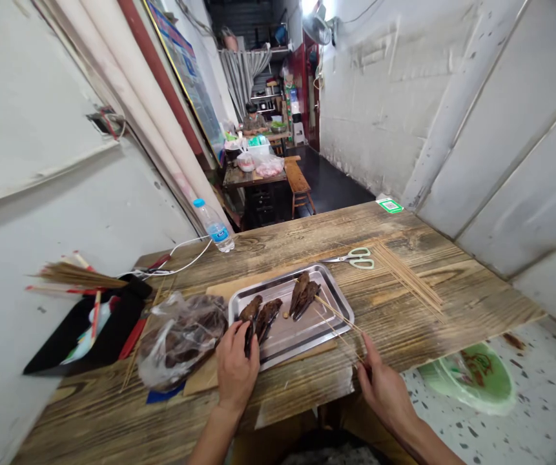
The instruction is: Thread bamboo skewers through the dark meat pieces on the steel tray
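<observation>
A metal tray [301, 339] holds several dark brown pieces of meat. My left hand [237, 368] reaches over its left side, with thumb and fingers closed round one piece of meat [250, 310]. Beside that lies another dark piece [268, 316], close to my thumb. My right hand [384, 387] pinches a thin bamboo skewer [336, 334], whose tip points up and left over the tray. Farther right in the tray, skewered dark meat [303, 296] lies with its sticks running out across the rim towards my right hand.
A plastic bag of dark meat [181, 345] and a black box [88, 329] with sticks stand left. Scissors [355, 258], loose bamboo skewers [408, 278] and a water bottle [214, 226] lie or stand farther back. A green-lined bin [476, 378] is below right. A person [254, 119] sits at a far table.
</observation>
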{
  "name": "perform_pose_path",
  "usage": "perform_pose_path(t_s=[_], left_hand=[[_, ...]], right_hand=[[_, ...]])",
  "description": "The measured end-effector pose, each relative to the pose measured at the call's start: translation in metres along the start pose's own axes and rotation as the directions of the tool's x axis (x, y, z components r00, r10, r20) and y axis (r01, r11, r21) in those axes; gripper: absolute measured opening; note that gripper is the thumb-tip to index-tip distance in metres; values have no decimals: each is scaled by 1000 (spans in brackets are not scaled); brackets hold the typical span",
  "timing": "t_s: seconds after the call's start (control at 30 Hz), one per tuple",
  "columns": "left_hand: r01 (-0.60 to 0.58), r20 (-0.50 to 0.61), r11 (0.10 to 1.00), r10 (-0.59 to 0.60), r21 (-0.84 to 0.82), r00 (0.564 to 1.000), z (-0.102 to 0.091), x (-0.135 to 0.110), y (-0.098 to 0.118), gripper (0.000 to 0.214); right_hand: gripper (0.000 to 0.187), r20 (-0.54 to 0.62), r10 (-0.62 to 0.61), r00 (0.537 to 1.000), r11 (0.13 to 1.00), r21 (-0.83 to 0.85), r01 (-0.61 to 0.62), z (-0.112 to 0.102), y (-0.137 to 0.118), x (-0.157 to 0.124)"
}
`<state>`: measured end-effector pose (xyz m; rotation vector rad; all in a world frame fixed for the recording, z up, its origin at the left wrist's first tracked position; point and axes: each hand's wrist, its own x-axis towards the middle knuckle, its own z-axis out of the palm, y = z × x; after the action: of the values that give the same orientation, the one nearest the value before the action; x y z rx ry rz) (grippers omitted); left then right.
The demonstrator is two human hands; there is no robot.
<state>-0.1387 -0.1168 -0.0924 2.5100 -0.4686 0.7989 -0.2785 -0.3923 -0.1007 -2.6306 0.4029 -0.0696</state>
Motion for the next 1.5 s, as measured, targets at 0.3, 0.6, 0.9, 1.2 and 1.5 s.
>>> perform_pose_path(t_s=[0.3,0.6,0.9,1.2,1.5], left_hand=[[-31,-44,999,32,4,999,-5,2,5,35],[-28,-83,1000,28,5,996,-18,-5,6,37],[-11,-108,1000,8,-27,994,-30,-7,4,36],[-2,-111,1000,0,-23,994,-35,-7,7,35],[21,-108,999,-25,-31,994,-38,-10,8,35]], right_hand=[[52,-123,-4,992,993,114,18,-32,6,7],[50,-279,192,941,925,-270,-269,-100,102,133],[43,-170,173,970,890,-396,-228,-111,123,187],[75,-88,248,965,860,-439,-261,-116,120,182],[74,-14,309,951,842,-461,-280,-118,124,209]])
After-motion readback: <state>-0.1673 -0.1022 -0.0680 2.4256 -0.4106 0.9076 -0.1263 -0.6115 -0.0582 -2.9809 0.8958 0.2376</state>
